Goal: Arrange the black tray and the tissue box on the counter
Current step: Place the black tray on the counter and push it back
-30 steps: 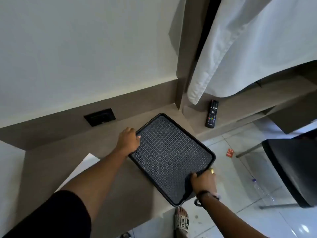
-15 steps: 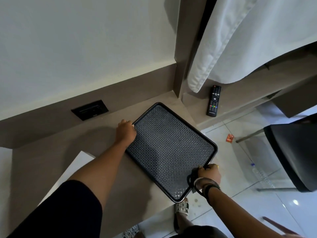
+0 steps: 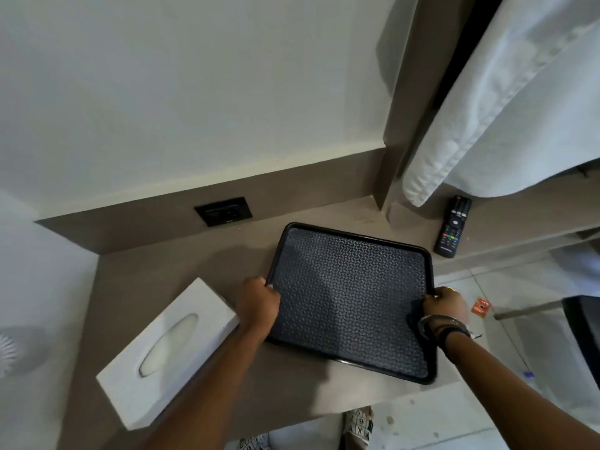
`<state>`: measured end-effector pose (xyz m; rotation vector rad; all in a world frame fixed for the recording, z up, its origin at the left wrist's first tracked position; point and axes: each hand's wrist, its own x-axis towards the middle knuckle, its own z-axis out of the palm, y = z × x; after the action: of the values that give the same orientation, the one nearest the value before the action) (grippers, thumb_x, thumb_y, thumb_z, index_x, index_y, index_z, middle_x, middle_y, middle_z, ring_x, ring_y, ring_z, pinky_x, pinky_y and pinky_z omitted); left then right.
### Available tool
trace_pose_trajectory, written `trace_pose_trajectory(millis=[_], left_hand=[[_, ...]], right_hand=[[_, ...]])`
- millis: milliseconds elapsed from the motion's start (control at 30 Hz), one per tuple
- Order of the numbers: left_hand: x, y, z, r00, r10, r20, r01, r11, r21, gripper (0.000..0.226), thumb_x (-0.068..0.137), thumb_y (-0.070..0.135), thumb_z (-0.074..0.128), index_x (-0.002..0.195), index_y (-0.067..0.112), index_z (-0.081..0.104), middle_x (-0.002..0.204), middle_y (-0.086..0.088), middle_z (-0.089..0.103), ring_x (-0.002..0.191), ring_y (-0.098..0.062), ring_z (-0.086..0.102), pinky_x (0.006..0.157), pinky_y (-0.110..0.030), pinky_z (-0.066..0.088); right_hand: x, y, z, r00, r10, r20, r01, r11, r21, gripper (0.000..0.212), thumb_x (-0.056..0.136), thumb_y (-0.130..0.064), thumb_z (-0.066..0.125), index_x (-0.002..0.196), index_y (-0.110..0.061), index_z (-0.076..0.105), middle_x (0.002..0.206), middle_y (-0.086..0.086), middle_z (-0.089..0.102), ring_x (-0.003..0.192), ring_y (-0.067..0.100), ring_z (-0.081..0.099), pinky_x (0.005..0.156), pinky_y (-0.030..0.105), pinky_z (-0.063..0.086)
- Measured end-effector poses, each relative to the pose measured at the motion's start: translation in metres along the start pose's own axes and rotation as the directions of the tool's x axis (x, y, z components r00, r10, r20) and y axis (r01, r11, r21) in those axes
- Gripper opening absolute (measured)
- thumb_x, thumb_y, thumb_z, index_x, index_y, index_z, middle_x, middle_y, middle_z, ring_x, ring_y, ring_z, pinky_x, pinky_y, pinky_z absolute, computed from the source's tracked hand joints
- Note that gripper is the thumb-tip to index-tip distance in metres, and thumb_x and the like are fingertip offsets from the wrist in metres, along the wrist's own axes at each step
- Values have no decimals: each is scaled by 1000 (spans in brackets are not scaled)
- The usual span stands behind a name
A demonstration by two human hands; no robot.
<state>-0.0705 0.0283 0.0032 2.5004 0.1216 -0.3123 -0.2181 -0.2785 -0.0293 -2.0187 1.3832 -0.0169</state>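
The black tray (image 3: 350,300), patterned inside with a raised rim, lies flat on the brown counter (image 3: 181,274), its right side near the counter's end. My left hand (image 3: 259,303) grips the tray's left rim. My right hand (image 3: 446,303), with bracelets at the wrist, grips the right rim. A white tissue box (image 3: 168,349) with an oval slot lies at an angle on the counter, left of the tray and just beside my left forearm.
A black wall socket (image 3: 224,211) sits in the backsplash behind the tray. A remote control (image 3: 453,227) lies on a lower shelf to the right, under hanging white fabric (image 3: 506,118). A dark chair (image 3: 584,326) stands at far right; tiled floor lies below.
The tray has been turned from its diagonal pose to sit nearly square to the wall, with both hands still on its rims. The view shifted, bringing the tissue box fully into sight.
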Motion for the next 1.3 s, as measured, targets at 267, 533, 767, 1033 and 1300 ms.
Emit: trace_pose_trajectory(millis=[267, 533, 767, 1033, 1300], left_hand=[[-79, -60, 12, 993, -121, 8, 120, 990, 69, 42, 92, 10, 57, 57, 13, 34, 63, -9, 44, 62, -21, 44, 60, -32, 32], [-93, -64, 13, 983, -180, -44, 181, 984, 9, 48, 91, 7, 56, 54, 20, 29, 55, 2, 32, 52, -13, 35, 48, -29, 23], [-101, -67, 25, 975, -203, -86, 203, 979, -9, 30, 94, 9, 54, 66, 9, 46, 65, -6, 46, 64, -27, 53, 56, -33, 36], [-136, -64, 34, 972, 192, -136, -136, 931, 339, 58, 96, 35, 54, 139, -2, 45, 146, -26, 45, 134, -39, 44, 110, -51, 41], [-209, -103, 92, 798, 483, 360, -599, 703, 384, 92, 93, 69, 36, 156, 7, 13, 166, -16, 3, 154, -26, -2, 122, -38, -3]], right_hand=[[11, -18, 16, 979, -161, 125, 167, 985, -37, 19, 80, -6, 61, 95, 0, 71, 100, 26, 69, 92, 42, 61, 80, 39, 47], [11, -29, 22, 936, -293, 195, 305, 951, -39, 12, 78, -3, 57, 83, -1, 68, 91, 25, 68, 82, 39, 61, 72, 37, 47], [20, -9, 23, 879, -390, 274, 404, 915, 7, 25, 90, -8, 54, 112, -2, 64, 115, 22, 60, 102, 37, 57, 86, 31, 40], [-41, 31, -3, 733, -667, 134, 678, 701, -221, 67, 92, -43, 51, 141, -2, 33, 147, 25, 35, 131, 39, 35, 106, 52, 33], [-119, 108, 9, 343, -764, 546, 936, 230, -266, 77, 88, -57, 40, 144, -5, 35, 155, 15, 24, 143, 30, 23, 111, 47, 20]])
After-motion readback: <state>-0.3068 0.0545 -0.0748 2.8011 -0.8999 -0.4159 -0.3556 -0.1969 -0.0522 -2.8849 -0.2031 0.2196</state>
